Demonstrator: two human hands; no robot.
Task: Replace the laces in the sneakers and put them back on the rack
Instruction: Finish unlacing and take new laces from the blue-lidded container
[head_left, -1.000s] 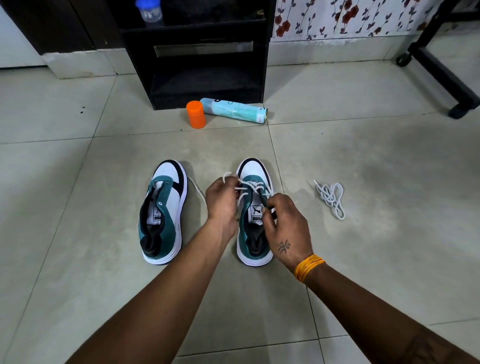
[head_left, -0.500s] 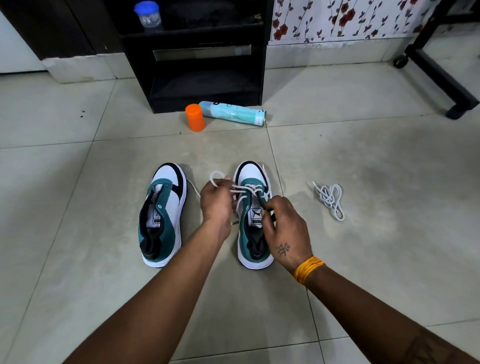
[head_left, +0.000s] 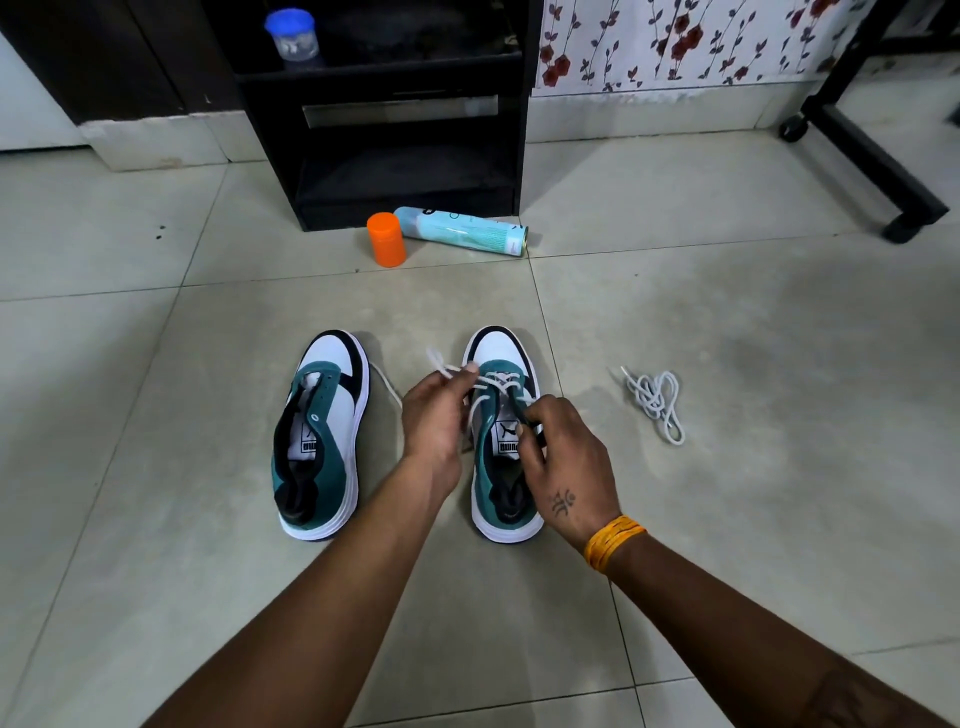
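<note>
Two teal, white and black sneakers stand side by side on the tiled floor, toes pointing away. The left sneaker (head_left: 320, 431) has no lace in its eyelets. The right sneaker (head_left: 503, 410) carries a white lace (head_left: 496, 382) threaded through its front eyelets. My left hand (head_left: 434, 415) pinches one end of that lace just left of the shoe. My right hand (head_left: 563, 457) rests over the tongue and pinches the lace on the shoe's right side. A second white lace (head_left: 655, 402) lies bundled on the floor to the right.
A black rack (head_left: 395, 130) stands against the far wall, a blue-lidded jar (head_left: 292, 34) on its upper shelf. An orange cap (head_left: 386, 239) and a light blue spray can (head_left: 462, 231) lie before it. A black wheeled stand (head_left: 872, 150) sits at far right.
My left hand has drawn the lace end out to the left and then shifted back toward the shoe. My right hand stays on the tongue.
</note>
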